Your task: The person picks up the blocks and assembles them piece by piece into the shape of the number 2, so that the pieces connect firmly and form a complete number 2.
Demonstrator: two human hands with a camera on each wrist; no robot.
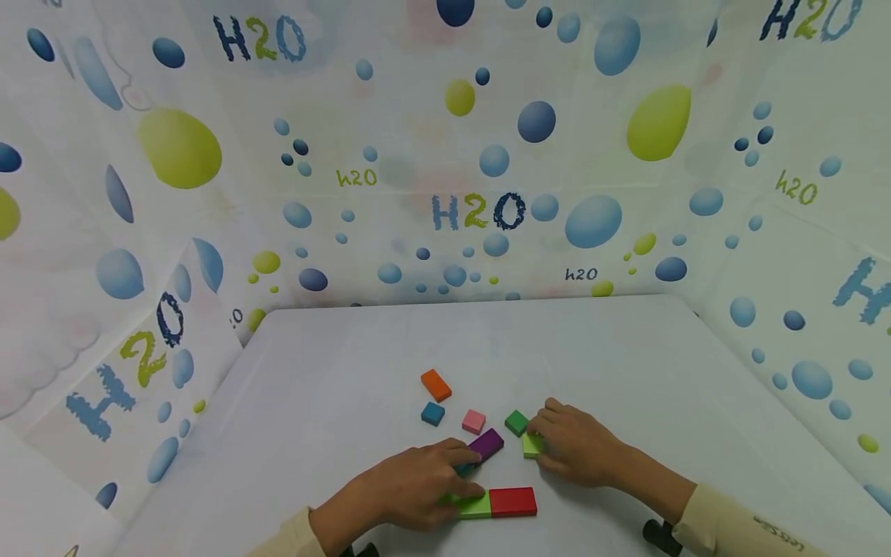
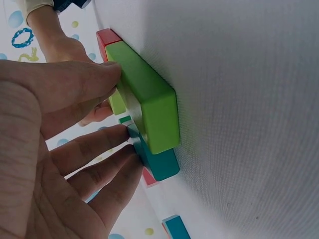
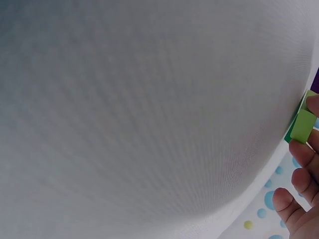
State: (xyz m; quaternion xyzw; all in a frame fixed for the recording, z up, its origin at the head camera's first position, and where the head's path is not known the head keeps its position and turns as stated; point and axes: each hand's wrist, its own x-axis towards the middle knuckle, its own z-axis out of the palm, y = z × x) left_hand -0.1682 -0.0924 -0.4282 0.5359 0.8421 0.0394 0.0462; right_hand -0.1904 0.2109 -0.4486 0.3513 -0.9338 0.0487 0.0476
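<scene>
My left hand rests over a light green block, its thumb on that block and fingertips on a teal block beside it. A red block stands end to end with the light green one. Just past the left index finger lies a purple block. My right hand pinches a smaller light green block close to a dark green block. The right wrist view shows that smaller light green block at the fingertips, with part of the hand outside the frame.
Farther back on the white table lie an orange block, a blue block and a pink block. A curtain printed with bubbles hangs behind the table and along both sides.
</scene>
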